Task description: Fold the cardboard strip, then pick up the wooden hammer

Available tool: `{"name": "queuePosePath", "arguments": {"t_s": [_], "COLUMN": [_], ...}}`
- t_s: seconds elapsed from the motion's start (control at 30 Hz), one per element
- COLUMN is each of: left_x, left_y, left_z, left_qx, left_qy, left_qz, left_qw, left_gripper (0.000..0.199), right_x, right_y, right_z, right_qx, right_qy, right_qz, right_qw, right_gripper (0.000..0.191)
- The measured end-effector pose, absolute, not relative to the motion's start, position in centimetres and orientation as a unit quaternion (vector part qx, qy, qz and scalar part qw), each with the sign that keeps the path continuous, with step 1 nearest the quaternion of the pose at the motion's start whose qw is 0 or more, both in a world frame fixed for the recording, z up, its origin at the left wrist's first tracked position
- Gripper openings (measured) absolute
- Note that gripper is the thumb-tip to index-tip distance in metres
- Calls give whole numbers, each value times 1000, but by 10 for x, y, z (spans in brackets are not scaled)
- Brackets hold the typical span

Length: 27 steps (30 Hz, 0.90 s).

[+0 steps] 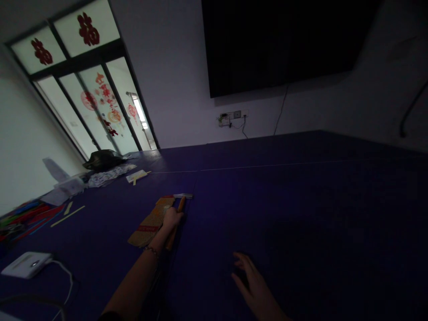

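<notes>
My left hand (171,218) reaches forward over the dark blue table (301,200). It rests on a tan cardboard piece (150,224) with a red band and on an orange stick-like handle (176,223) beside it; whether the fingers grip the handle is unclear in the dim light. A small white strip (183,195) lies just beyond the fingers. My right hand (254,285) hovers low over bare table near the front, fingers spread, holding nothing.
A white box with a cable (27,264) sits at the front left. Coloured strips (23,216), wooden sticks (68,215), patterned paper (109,174) and a dark bag (102,159) lie along the left edge. A black screen (284,40) hangs on the wall.
</notes>
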<state>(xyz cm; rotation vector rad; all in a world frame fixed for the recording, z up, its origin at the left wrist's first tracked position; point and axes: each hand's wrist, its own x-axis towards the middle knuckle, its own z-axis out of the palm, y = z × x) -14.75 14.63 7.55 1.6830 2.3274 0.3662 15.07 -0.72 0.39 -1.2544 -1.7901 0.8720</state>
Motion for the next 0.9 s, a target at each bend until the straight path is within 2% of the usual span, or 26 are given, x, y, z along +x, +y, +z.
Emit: {"name": "queuePosePath", "arguments": {"t_s": [0.47,0.9], "left_x": [-137,-125], "left_y": [139,131], "left_z": [76,86], "left_qx": [587,604], "left_qy": [809,797], "left_qz": [5,12], "left_qw": [37,-21], "left_gripper": [40,44], "right_x": [151,150], "right_y": [-8,-6], "right_z": [5,1], "right_qx": [-490,-490], "right_qy": [-718,-715], "right_qz": [326,318], "right_qw": [372,384], "right_gripper": [38,38]}}
